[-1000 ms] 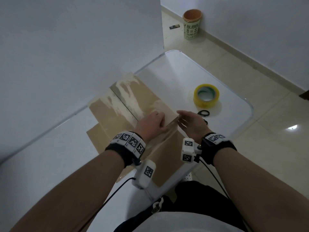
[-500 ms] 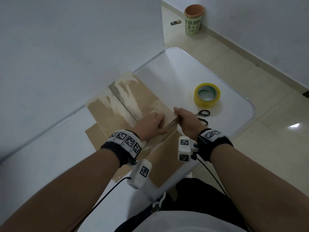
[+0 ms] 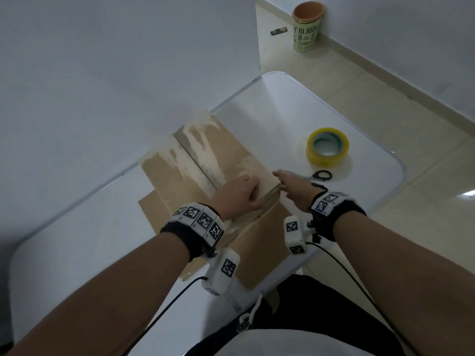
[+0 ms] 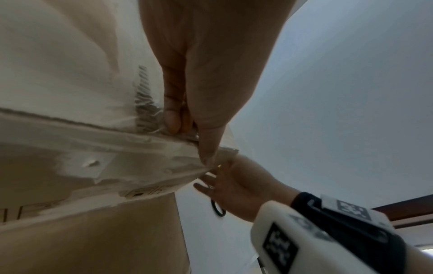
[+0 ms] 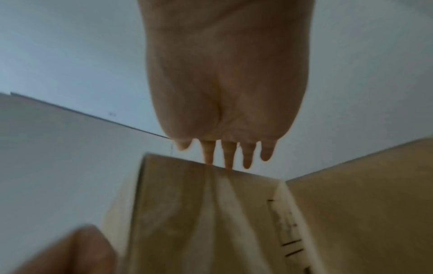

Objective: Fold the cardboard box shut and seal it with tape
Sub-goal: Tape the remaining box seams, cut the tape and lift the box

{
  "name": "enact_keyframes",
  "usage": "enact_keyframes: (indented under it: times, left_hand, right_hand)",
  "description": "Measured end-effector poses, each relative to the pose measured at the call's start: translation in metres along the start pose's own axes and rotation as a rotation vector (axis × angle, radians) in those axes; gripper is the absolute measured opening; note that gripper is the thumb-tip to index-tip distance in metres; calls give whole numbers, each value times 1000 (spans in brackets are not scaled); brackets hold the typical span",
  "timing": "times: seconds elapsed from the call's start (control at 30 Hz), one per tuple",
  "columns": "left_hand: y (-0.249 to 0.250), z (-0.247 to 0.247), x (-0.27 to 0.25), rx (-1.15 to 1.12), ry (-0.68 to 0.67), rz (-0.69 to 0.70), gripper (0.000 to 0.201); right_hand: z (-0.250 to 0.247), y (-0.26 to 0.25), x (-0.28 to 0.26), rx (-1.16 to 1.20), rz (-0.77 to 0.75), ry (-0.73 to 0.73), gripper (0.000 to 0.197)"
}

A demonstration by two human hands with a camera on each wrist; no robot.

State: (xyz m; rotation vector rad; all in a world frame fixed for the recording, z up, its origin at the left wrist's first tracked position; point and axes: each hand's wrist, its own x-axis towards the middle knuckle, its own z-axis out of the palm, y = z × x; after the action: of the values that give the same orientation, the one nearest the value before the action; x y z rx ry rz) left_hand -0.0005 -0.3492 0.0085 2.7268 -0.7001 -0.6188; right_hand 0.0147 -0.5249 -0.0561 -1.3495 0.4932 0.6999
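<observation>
A brown cardboard box (image 3: 205,155) with torn pale patches lies on the white table (image 3: 282,106), its two top flaps meeting along a seam. My left hand (image 3: 241,194) rests on the near end of the right flap. In the left wrist view its thumb and curled fingers (image 4: 173,120) pinch that flap's ragged edge (image 4: 105,153). My right hand (image 3: 290,183) is at the box's near right corner with straight fingers. In the right wrist view its fingertips (image 5: 228,163) touch the box's top edge (image 5: 187,204).
A yellow tape roll (image 3: 327,147) lies flat on the table to the right of the box. Black-handled scissors (image 3: 321,175) lie just beyond my right hand. A wall (image 3: 102,73) runs along the table's left side. A green cup (image 3: 305,27) stands on the floor.
My right hand has moved left from beside the scissors onto the box's near right corner. My left hand has kept its hold on the flap edge.
</observation>
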Motion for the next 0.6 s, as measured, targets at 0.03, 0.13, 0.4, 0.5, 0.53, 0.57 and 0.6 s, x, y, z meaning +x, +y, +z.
enact_keyframes:
  times: [0.03, 0.13, 0.4, 0.5, 0.53, 0.57, 0.6]
  left_hand:
    - [-1, 1, 0, 0, 7, 3, 29]
    - [-2, 3, 0, 0, 28, 5, 30]
    - [-2, 4, -2, -120, 44, -35, 29]
    - [-5, -6, -10, -382, -14, -95, 21]
    - [-7, -8, -16, -527, -19, -139, 20]
    - [-10, -9, -22, -646, 11, -188, 18]
    - [-14, -9, -28, -711, 78, -234, 16]
  right_hand:
    - [4, -1, 0, -26, -43, -24, 52]
    - [21, -11, -4, -103, -200, -104, 55]
    - [28, -10, -6, -248, -366, -85, 44]
    - [30, -8, -6, -307, -365, 22, 43]
    - [31, -7, -5, -342, -395, 74, 42]
    - [33, -6, -6, -378, -423, 117, 42]
    - [34, -5, -5, -400, -449, 148, 42]
